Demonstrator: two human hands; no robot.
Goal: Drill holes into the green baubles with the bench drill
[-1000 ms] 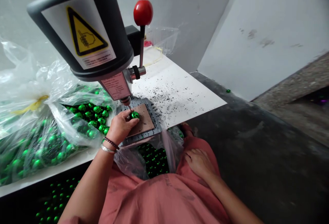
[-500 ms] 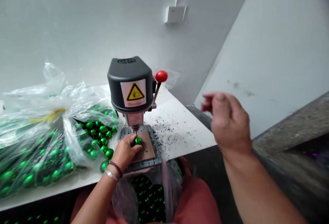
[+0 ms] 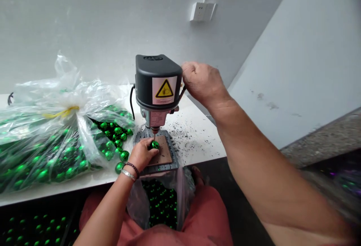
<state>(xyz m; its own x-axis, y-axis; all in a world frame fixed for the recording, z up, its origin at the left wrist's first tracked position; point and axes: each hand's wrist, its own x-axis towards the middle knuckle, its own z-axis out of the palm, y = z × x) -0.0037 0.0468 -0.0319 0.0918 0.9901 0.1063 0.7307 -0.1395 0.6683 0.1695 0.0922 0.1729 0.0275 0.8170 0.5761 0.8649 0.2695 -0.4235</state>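
A small bench drill press (image 3: pixel 156 85) with a black head and a yellow warning label stands on the white table (image 3: pixel 197 140). My left hand (image 3: pixel 142 154) pinches a shiny green ball (image 3: pixel 154 145) on the brown pad of the drill's base plate (image 3: pixel 165 155), right under the bit. My right hand (image 3: pixel 201 81) is closed in a fist round the lever's knob at the right side of the drill head; the knob itself is hidden by the fingers.
A large clear plastic bag (image 3: pixel 47 140) full of green balls lies on the table to the left, its mouth by the drill. Another open bag of green balls (image 3: pixel 162 201) hangs below the table edge over my lap. Dark shavings (image 3: pixel 194 131) litter the tabletop. A wall socket (image 3: pixel 203 11) sits above.
My right hand rose from my lap, swung left through the air and closed on the drill's lever knob. My left hand stayed on the green ball under the bit. The view pulled back.
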